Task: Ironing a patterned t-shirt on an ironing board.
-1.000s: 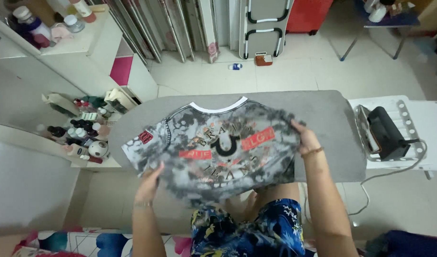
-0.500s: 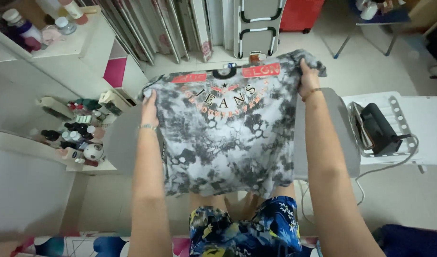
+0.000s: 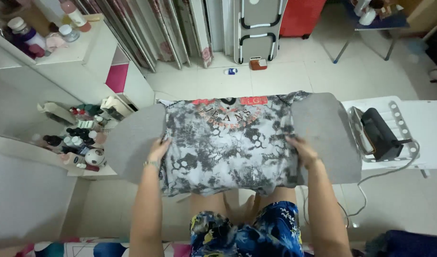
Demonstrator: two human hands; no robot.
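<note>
A grey and black tie-dye T-shirt (image 3: 228, 143) with red and orange print lies folded across the grey ironing board (image 3: 325, 128), its lower edge hanging over the near side. My left hand (image 3: 158, 150) rests flat on the shirt's left edge. My right hand (image 3: 301, 151) presses on the shirt's right edge. Both hands lie on the cloth with the fingers spread.
A black iron (image 3: 380, 133) sits in a white metal rest at the board's right end, its cord trailing down. A white shelf unit (image 3: 80, 138) with several bottles stands at the left. A folded step stool (image 3: 259, 26) and a red case lean at the far wall.
The shirt was lifted off the board, held up by both hands and turned over, then laid back down. My hands moved from the raised top corners down to its sides.
</note>
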